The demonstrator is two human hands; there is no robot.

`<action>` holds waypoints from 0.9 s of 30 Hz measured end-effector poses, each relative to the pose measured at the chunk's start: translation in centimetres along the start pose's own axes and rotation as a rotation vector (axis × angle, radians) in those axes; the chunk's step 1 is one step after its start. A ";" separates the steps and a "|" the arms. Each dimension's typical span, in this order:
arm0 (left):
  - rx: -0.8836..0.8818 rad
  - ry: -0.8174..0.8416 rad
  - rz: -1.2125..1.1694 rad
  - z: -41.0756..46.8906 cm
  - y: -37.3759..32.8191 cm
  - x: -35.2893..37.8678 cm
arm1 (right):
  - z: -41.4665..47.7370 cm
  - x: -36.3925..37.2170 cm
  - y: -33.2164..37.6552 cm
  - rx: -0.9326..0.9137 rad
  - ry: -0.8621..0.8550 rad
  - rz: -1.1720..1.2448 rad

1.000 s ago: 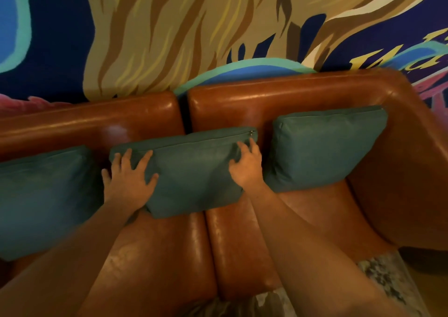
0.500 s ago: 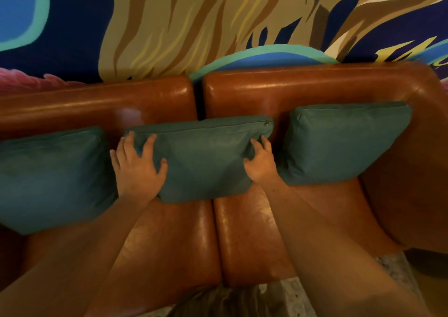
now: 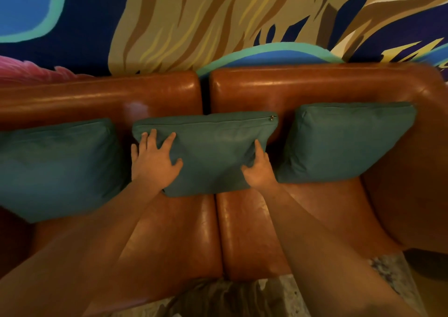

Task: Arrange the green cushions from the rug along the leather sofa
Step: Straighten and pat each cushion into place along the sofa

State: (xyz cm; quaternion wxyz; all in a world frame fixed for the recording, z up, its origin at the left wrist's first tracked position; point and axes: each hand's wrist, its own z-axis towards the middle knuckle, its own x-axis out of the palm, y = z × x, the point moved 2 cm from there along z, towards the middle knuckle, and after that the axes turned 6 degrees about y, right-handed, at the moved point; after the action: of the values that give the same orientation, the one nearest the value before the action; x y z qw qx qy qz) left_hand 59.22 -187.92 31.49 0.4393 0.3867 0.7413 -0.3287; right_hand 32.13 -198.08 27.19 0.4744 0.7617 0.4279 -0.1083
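Three green cushions lean against the backrest of the brown leather sofa (image 3: 242,232). The middle cushion (image 3: 208,152) straddles the seam between the two seats, its zip along the top. My left hand (image 3: 155,164) lies spread on its left part, fingers straight, pressing the fabric. At the cushion's lower right edge my right hand (image 3: 258,169) grips it, and the fabric creases towards the thumb. The left cushion (image 3: 55,166) and the right cushion (image 3: 344,139) stand untouched on either side.
A painted mural wall (image 3: 218,21) rises right behind the sofa back. The sofa's right armrest (image 3: 417,183) curves forward beside the right cushion. A pale patterned rug (image 3: 278,299) shows at the bottom, in front of the seats.
Both hands stay on the middle cushion. The right hand has closed on the cushion's right edge, bunching the fabric. The view has shifted slightly, so the sofa sits lower in frame.
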 end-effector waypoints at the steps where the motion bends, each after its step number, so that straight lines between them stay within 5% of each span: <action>1: 0.004 -0.008 -0.003 -0.7 -0.2 -0.2 | -0.5 -0.2 0.3 -0.001 -0.016 -0.018; 27: -0.072 -0.164 -0.082 -17.5 2.6 -4.8 | -15.4 1.7 9.8 -0.315 0.065 -0.248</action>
State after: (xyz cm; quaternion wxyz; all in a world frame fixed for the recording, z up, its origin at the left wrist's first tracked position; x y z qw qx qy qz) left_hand 56.01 -173.62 42.43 0.4983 0.3117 0.7292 -0.3503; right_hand 36.85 -186.35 40.53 0.5568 0.6226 0.5450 -0.0730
